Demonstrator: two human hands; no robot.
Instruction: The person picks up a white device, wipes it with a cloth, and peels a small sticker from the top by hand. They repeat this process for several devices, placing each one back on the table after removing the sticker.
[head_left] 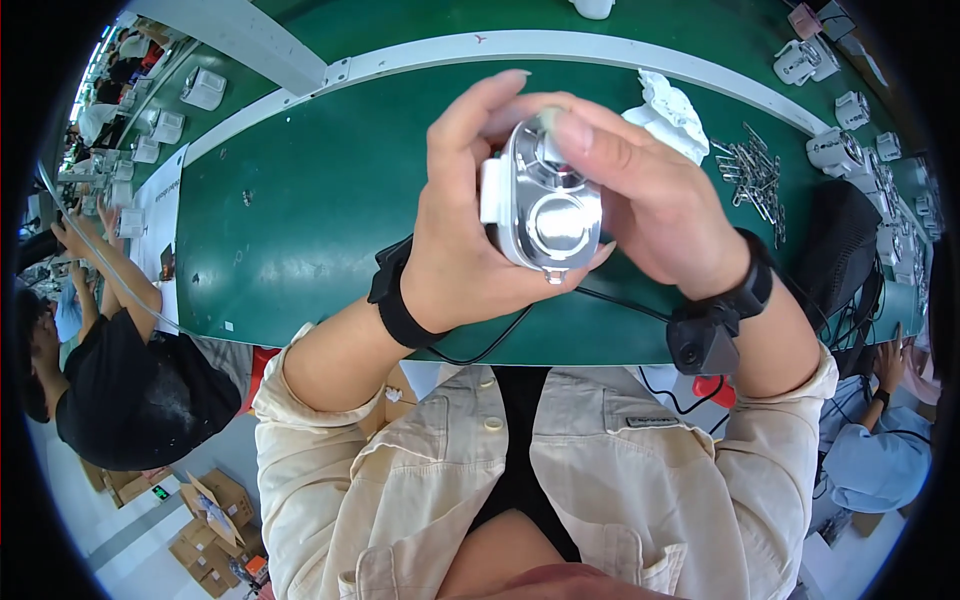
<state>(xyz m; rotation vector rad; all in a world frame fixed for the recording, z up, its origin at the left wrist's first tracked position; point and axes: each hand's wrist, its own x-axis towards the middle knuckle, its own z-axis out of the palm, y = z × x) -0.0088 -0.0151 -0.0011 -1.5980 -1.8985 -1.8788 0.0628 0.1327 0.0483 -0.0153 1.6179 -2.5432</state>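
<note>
Chrome-faced housing (pixel 545 205) looks slick and light – we'd grip its edges. Left hand (pixel 460 225) cradles it, right hand (pixel 650 205) pinches the top.

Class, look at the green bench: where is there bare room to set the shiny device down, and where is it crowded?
Bare green mat lies left of the left hand, between the white rail and the near edge. Right of the right hand it is crowded: white cloth, metal clips, white parts. Both hands hold the silver device.

Device (pixel 545 205) held between left hand (pixel 460 235) and right hand (pixel 650 215) above the desk (pixel 300 220); cloth (pixel 668 115) behind, clips (pixel 755 175) to its right.
</note>
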